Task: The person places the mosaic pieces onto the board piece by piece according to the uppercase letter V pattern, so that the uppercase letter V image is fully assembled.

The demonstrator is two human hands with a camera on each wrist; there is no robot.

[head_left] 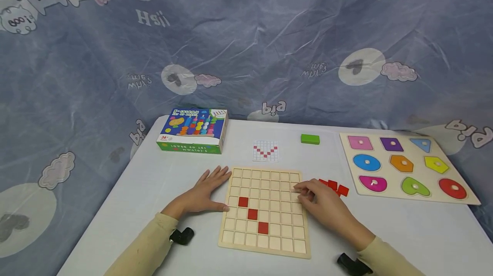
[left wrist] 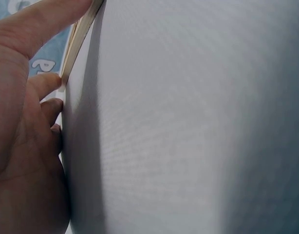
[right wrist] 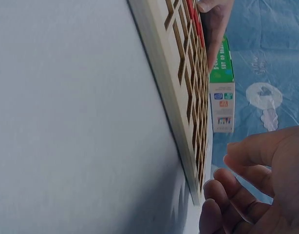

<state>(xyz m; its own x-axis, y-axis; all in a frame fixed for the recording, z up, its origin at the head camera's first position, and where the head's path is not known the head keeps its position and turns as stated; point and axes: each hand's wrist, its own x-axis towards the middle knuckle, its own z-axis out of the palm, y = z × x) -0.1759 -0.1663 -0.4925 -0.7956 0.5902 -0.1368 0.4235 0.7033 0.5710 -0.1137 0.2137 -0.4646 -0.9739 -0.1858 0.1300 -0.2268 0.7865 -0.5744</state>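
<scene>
A square wooden grid board lies on the table with three red square tiles set in its cells, stepping diagonally down to the right. My left hand rests beside its left edge, fingers spread and the thumb at the rim. In the left wrist view, thumb and fingertips meet the board's side. Above the board's right edge hovers my right hand, fingers loosely bent. No tile shows between the fingers in the right wrist view. Several loose red tiles lie just behind this hand, partly hidden by it.
Beyond the board lies a small card with a red V pattern on a grid. A boxed bead set stands back left, a green block back right. A shape puzzle board occupies the right side. Patterned cloth hangs behind.
</scene>
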